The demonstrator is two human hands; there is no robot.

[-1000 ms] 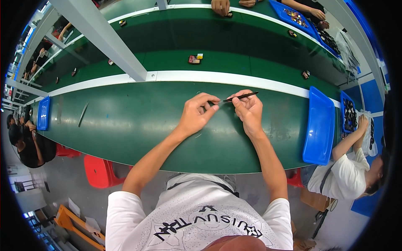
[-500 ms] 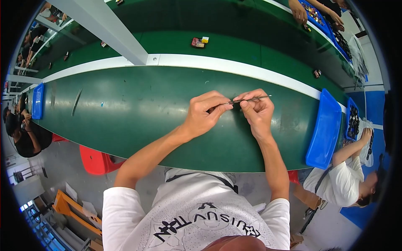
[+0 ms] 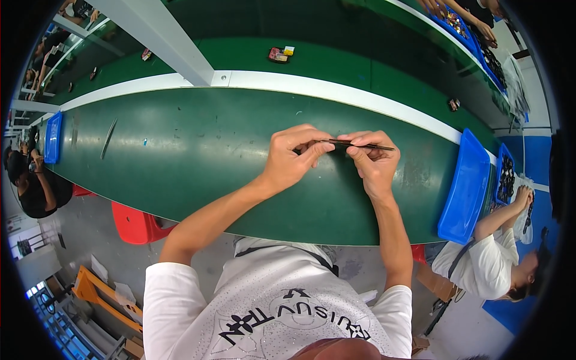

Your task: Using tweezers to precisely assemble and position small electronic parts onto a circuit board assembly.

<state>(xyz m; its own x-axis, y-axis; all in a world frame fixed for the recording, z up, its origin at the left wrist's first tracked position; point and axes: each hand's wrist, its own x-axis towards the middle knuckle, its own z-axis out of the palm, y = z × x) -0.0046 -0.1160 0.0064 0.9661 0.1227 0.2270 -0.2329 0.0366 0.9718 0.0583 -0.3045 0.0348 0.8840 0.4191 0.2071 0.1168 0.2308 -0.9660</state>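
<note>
Both hands are raised over the middle of the green worktable, facing each other. Between them runs a slim dark tool, narrow like a pair of tweezers. My right hand pinches it with thumb and fingers, and its thin end sticks out to the right. At the tool's left end, the thumb and fingertips of my left hand are closed on it. Whether some small piece also sits between the fingertips is too small to tell. Another thin metallic strip lies on the table to the left.
A blue tray stands at the table's right end, another blue tray at the left. Beyond the white rail, small packs lie on a green belt. A grey post rises there. Co-workers sit at both sides.
The tool's right end has tipped downward, and my right hand has shifted slightly right. My left hand keeps its pinch. The packs on the belt appear a little farther left.
</note>
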